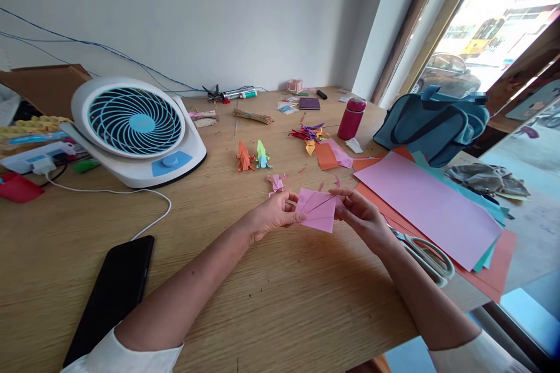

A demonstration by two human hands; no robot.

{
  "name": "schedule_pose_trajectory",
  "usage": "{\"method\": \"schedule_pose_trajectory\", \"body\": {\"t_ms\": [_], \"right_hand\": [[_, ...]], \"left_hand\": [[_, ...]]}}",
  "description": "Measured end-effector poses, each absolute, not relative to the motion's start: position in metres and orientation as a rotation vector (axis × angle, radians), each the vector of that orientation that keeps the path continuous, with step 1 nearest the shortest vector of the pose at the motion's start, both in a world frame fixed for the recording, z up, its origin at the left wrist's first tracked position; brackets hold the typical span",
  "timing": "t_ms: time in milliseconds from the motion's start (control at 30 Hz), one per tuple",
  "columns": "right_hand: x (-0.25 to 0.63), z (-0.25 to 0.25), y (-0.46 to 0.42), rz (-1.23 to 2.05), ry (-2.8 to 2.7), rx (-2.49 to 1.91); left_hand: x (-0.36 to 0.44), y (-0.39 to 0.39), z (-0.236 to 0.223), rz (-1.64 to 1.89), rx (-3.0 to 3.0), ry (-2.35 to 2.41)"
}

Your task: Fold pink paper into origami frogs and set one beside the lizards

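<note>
A folded piece of pink paper (318,217) with crease lines is held up over the table between both hands. My left hand (280,211) pinches its left edge, thumb in front. On the other side, my right hand (361,214) grips the right edge between thumb and fingers. Just beyond the left hand lies a small pink origami figure (276,183). Farther back stand an orange origami figure (244,157) and a green and blue one (262,155). Near my right wrist, scissors (426,256) with pale handles lie partly under the forearm.
Sheets of coloured paper (431,204) are stacked at the right, before a blue bag (429,122). A red flask (352,118) stands behind. At the left are a white fan (140,128) and a phone (111,297) on a cable. Paper scraps (328,154) lie mid-table.
</note>
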State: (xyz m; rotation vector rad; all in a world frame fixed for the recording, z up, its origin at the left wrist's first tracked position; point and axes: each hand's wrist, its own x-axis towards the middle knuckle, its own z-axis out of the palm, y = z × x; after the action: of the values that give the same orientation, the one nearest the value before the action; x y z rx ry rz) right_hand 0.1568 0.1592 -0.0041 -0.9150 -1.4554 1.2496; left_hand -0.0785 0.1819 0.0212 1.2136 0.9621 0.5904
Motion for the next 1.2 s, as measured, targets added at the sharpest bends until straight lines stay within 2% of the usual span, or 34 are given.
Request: {"method": "schedule_pose_trajectory", "body": {"t_ms": [267,700,833,1000,1200], "right_hand": [[0.161,-0.014,0.158,0.995,-1.729,-0.922],[0.162,0.004,0.133,-0.116,-2.376,-0.902],[0.165,0.003,0.107,-0.345,-2.377,-0.847],[0.171,-0.006,0.069,-0.424,-2.433,-0.869],[0.172,-0.025,0.030,-0.170,-2.516,-0.922]], "left_hand": [[-0.084,0.183,0.021,0.509,1.177,0.900],[-0.082,0.184,0.016,0.412,1.243,0.892],[-0.072,0.177,0.013,0.412,1.273,0.815],[-0.057,0.148,0.005,0.375,1.456,0.927],[-0.056,0.108,0.005,0.250,1.671,1.062]]}}
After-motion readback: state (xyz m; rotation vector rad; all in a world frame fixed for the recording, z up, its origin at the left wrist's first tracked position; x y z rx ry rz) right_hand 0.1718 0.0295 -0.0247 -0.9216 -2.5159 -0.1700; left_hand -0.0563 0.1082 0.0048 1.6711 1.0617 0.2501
